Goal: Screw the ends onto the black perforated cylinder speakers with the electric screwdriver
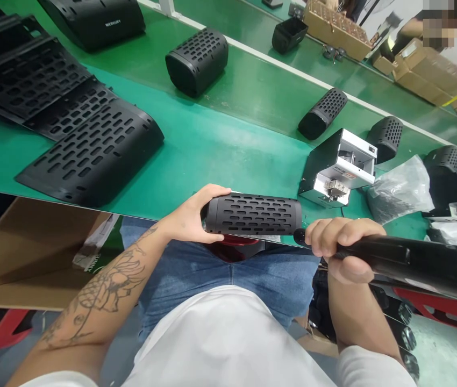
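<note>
A black slotted speaker-like housing lies at the table's front edge, its slotted face up. My left hand grips its left end, thumb and fingers on opposite sides. My right hand is wrapped round a black electric screwdriver, held nearly level. The driver's dark nose meets the housing's right end near its lower corner; whether the bit sits in a screw there is hidden. Just beyond my right hand stands a black-and-silver screw feeder.
Slotted black panels are stacked at the left, with a larger slotted cover in front. Several black housings, one at upper centre, stand along the green table. A clear bag of small dark parts lies right of the feeder.
</note>
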{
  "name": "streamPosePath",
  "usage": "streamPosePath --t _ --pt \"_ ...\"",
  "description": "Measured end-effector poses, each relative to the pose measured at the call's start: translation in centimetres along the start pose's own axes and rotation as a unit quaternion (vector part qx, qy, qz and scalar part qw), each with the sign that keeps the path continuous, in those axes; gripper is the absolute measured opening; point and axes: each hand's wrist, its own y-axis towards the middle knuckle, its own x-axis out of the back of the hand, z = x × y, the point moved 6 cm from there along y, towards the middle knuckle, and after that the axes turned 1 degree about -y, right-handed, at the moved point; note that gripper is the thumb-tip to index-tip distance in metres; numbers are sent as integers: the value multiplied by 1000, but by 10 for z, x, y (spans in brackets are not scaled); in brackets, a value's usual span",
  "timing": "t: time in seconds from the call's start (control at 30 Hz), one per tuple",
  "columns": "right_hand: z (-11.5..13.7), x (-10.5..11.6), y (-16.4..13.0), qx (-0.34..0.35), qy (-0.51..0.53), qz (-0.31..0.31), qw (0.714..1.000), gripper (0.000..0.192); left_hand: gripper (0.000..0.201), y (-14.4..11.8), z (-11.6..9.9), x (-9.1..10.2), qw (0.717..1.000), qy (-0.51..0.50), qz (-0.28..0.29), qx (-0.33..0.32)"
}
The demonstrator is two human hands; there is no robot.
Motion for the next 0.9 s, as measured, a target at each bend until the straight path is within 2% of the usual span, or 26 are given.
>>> streamPosePath --t 0.13,0.2,0.3,0.37,0.4,0.47,0.53,0.63,0.73,0.8,0.9 --pt "8 -2 -5 11 -22 -38 999 28 108 -3 -2 -3 1000 1 -15 -17" --pt "15 8 -4 15 -35 -64 997 38 110 -5 -3 -5 999 6 -24 -21" --pt "24 53 8 45 -80 -169 981 43 112 -8 -3 -9 999 17 -39 -20" --pt "25 90 18 94 -143 -259 951 39 114 -9 -2 -11 998 22 -52 -24" --pt "22 107 23 104 -179 -290 934 31 116 -10 -1 -12 998 25 -57 -26" --pt "10 131 30 114 -226 -322 912 24 122 -11 1 -15 997 30 -60 -28" --pt "-5 143 32 98 -237 -323 911 28 127 -12 3 -17 997 33 -57 -26" --pt "-12 142 28 69 -215 -328 917 34 129 -13 5 -19 997 36 -58 -27" --pt "2 127 22 27 -209 -338 917 24 126 -13 5 -20 997 32 -63 -32" --pt "19 108 20 16 -195 -321 927 22 125 -12 5 -21 997 21 -64 -32" --pt "41 62 18 16 -127 -233 964 32 125 -9 5 -22 998 7 -60 -28"
